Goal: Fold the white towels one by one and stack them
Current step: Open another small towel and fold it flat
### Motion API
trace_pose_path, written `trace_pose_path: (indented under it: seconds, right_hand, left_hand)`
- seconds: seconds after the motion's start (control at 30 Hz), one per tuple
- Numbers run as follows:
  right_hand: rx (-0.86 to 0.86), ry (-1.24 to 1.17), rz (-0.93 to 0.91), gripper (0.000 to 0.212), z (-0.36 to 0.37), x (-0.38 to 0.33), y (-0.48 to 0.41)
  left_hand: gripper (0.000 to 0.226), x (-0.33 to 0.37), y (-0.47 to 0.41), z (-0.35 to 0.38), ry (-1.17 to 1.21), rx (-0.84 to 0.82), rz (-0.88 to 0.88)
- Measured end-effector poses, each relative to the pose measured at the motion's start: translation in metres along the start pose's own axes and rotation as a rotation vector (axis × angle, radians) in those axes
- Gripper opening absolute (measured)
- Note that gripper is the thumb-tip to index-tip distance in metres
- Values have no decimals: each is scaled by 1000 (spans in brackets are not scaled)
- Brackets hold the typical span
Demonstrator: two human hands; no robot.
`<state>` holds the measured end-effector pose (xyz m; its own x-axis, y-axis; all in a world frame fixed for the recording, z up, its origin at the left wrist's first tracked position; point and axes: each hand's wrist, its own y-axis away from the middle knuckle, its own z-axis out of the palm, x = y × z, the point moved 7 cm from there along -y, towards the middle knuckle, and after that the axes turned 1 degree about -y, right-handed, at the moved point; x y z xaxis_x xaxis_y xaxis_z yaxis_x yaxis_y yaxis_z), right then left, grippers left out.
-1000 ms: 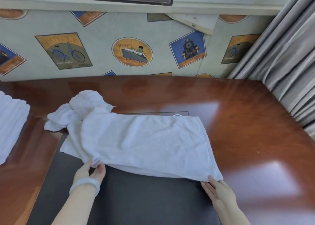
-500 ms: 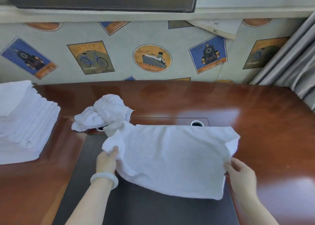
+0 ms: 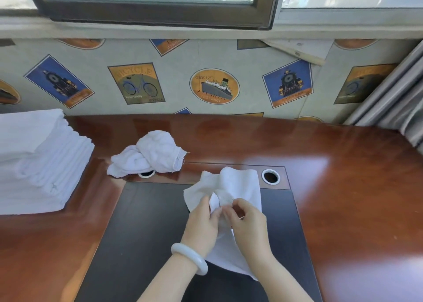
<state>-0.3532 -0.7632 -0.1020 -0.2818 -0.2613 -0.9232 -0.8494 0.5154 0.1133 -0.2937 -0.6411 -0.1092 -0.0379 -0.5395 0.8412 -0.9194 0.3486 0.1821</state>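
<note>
A white towel (image 3: 238, 185) hangs doubled over above the dark desk mat (image 3: 148, 233), its two ends brought together. My left hand (image 3: 201, 223) and my right hand (image 3: 248, 223) meet at the middle and both pinch the towel's edges between fingers and thumb. A crumpled white towel (image 3: 148, 155) lies on the wooden desk behind the mat, apart from my hands. A stack of folded white towels (image 3: 34, 164) stands at the left edge of the desk.
The wooden desk (image 3: 343, 187) runs back to a papered wall under a window. Two round cable holes sit behind the mat, one (image 3: 270, 176) open to view, one (image 3: 146, 173) partly under the crumpled towel. Grey curtains (image 3: 402, 100) hang at the right.
My hands lifted the spread towel off the mat and came together from its two sides, folding it in half. The crumpled towel stayed put.
</note>
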Motion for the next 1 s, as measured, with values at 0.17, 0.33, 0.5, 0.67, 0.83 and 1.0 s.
trace_pose_path:
  seconds: [0.17,0.33,0.5,0.67,0.83,1.0]
  right_hand:
    - [29,63,-65,16,-12,-20,7]
    - [58,108,-116,22,-14,-30,16]
    - [-28,9,-108,20,-11,-30,17]
    - [-221,-68,-150,49,-13,-32,18]
    - [-185,-246,-103,34,-22,-35,11]
    - [-40,-451,-139,25,-46,-52,0]
  left_hand:
    - [28,31,8,-11,-71,62,196]
    - [21,50,13,-13,-140,8,286]
    - [20,57,18,-8,-335,-133,375]
    - [23,52,13,-15,-362,-247,337]
    - [21,59,14,-27,-313,-91,455]
    - [14,36,2,-32,-449,-13,251]
